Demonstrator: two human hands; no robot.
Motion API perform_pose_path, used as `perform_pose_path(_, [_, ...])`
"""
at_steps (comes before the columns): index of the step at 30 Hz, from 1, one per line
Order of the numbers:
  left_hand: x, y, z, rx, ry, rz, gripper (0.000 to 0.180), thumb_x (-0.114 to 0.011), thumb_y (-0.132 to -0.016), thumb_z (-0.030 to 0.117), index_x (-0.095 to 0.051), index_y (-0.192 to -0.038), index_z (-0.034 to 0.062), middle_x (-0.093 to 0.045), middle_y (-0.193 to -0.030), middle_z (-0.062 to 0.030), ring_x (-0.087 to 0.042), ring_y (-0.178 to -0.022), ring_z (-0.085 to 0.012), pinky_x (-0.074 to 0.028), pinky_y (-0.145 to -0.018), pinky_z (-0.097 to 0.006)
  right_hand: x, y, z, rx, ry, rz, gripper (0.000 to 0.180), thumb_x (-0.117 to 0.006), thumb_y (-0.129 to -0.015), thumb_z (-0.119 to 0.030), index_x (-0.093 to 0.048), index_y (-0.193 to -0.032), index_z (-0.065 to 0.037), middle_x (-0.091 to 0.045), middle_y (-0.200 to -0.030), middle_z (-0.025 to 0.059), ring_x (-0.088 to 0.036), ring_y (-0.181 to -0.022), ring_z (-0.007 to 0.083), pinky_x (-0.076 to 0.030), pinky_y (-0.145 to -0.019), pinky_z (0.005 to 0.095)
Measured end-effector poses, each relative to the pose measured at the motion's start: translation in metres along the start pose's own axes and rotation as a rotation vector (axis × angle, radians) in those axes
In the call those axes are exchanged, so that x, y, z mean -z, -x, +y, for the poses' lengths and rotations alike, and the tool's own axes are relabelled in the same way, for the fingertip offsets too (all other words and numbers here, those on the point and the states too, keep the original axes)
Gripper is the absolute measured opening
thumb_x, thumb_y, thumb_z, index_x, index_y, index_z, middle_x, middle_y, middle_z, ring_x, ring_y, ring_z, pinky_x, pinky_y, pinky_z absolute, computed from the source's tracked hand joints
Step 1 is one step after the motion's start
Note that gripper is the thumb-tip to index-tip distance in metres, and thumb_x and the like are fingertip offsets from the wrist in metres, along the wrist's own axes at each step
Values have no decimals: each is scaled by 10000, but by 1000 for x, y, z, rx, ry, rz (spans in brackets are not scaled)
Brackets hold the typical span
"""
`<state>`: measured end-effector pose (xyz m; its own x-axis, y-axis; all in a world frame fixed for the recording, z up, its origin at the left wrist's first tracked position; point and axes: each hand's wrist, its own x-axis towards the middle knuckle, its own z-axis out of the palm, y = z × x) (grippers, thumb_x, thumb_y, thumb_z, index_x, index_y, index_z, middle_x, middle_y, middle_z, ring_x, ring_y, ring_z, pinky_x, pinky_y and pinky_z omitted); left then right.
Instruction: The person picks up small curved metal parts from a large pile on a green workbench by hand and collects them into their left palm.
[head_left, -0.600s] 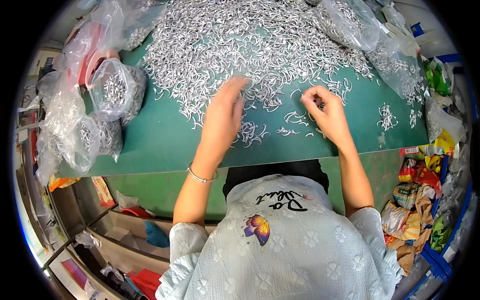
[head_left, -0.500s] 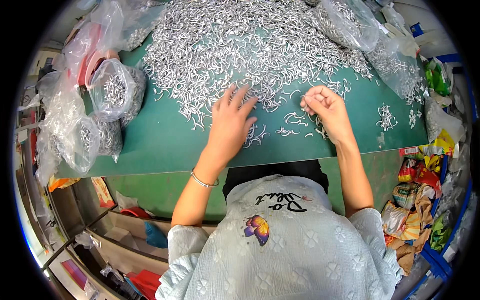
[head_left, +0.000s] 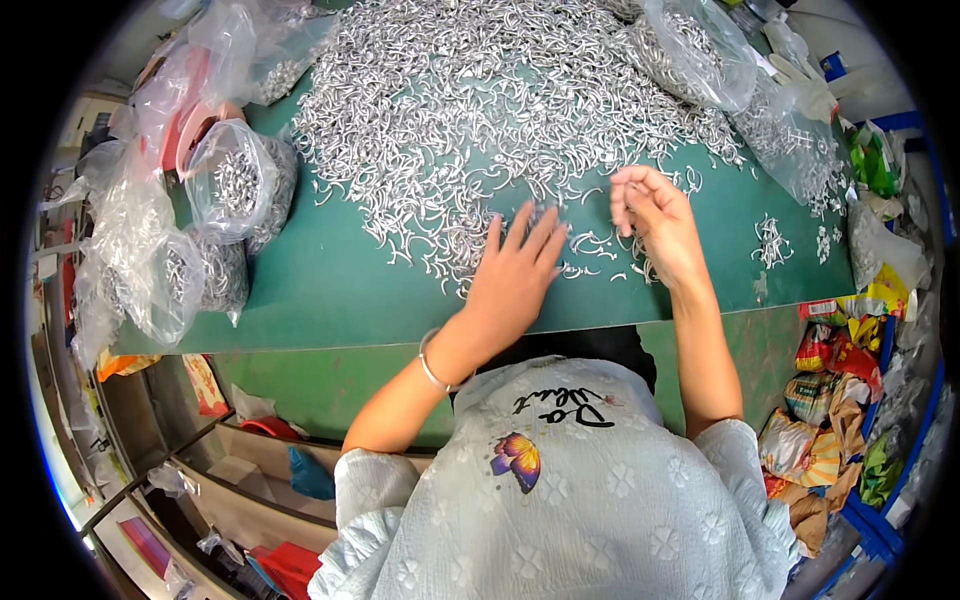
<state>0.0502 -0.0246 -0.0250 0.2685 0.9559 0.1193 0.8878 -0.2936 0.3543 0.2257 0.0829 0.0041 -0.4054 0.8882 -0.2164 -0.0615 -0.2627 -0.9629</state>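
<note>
Your left hand (head_left: 515,275) lies flat, fingers spread, on metal hooks (head_left: 500,100); right hand (head_left: 655,220) curled, grip unclear. Bags (head_left: 230,180) crowd the desk (head_left: 330,290) left; near edge bare.

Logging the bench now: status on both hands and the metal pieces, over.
Left hand flat, fingers spread on metal pieces. Right hand curled, raised, contents unclear. Bags left, clear of hands.

Green table (head_left: 330,290) w/ heap of small metal hooks (head_left: 480,110), prob. bagged ones (head_left: 235,180) too.
</note>
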Motion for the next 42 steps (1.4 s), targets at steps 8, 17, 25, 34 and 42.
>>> perform_pose_path(8, [15, 30, 0, 119, -8, 19, 393, -608, -841, 79, -547, -1228, 106, -425, -1386, -126, -351, -1314, -347, -251, -1052, -605, 0, 0, 8, 210, 623, 94, 94, -584, -874, -78, -613, -955, -40, -409, -698, -24, -378, -612, 79, -334, -556, 237])
perform_pose_path(17, [27, 32, 23, 214, 645, 244, 339, -588, -827, -43, -580, -1159, 23, -511, -1300, -145, -487, -1210, -313, -405, -985, -398, -54, -31, 29, 532, 1242, -26, 256, -684, -791, -126, -571, -1006, -47, -547, -885, 132, -554, -871, 318, -417, -777, 415])
perform_pose_path(25, [8, 34, 32, 786, 2447, 252, 376, -437, -993, 237, -494, -1228, -51, -563, -1171, -161, -564, -1077, -223, -454, -935, -338, -47, 35, -10, 439, 757, -575, 206, -509, -900, -23, -540, -1103, -18, -584, -1031, 123, -571, -897, 257, -469, -812, 354])
perform_pose_path(34, [-7, 39, 36, 713, 2488, 71, 263, -501, -944, 88, -551, -1161, -51, -609, -881, -78, -586, -823, -157, -494, -752, -273, -57, -28, 29, 642, 1366, 32, 86, -674, -789, -104, -618, -821, -46, -572, -820, 75, -516, -834, 274, -373, -754, 367])
perform_pose_path(42, [-8, 39, 32, 734, 2332, 148, 354, -460, -962, 131, -493, -1252, -69, -618, -1064, -136, -597, -978, -210, -491, -864, -311, -25, -13, 20, 614, 1160, 21, 191, -635, -786, 9, -597, -971, -19, -572, -776, 94, -521, -760, 280, -416, -715, 375])
